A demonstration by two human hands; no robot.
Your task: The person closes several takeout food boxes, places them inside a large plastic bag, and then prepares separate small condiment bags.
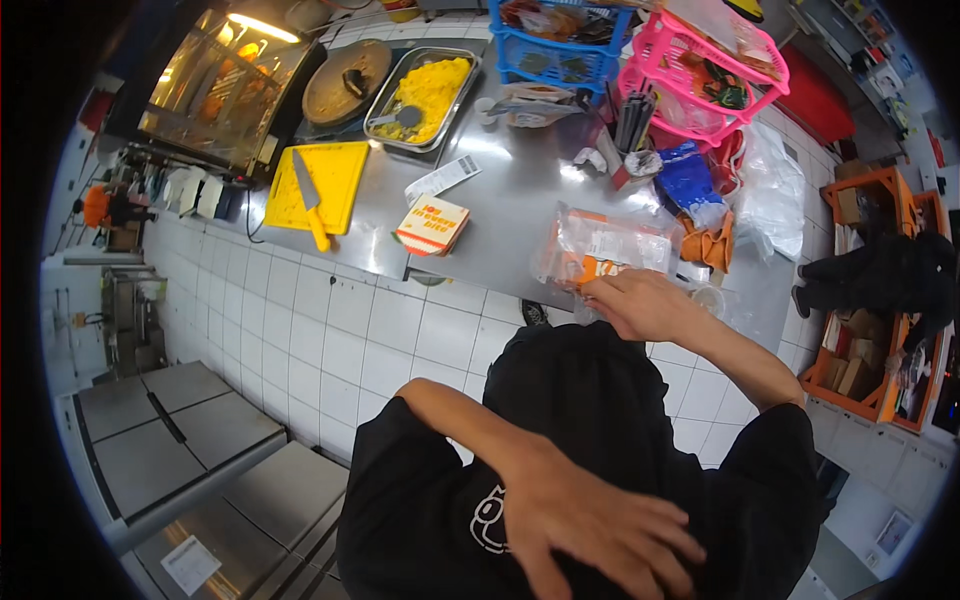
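My left hand (pixel 600 525) is spread over the chest of my black shirt, with nothing in it. Farther forward, my right hand (pixel 637 300) lies at the near edge of a clear plastic package with orange print (pixel 611 247); its fingertips are partly hidden, so whether they grip it cannot be told. A small printed food box (pixel 433 225) stands left of the package, and a paper slip (pixel 444 180) lies behind the box. A yellow-handled knife (pixel 309 196) rests on a yellow cutting board (pixel 341 180).
The steel table (pixel 502 195) holds a tray of yellow food (pixel 431 94), a round board (pixel 345 79), a blue basket (pixel 559 45) and a pink basket (pixel 720 67). A glass-fronted heated cabinet (pixel 225 97) stands left. Another person (pixel 885 270) is at the right by orange shelves (pixel 862 187).
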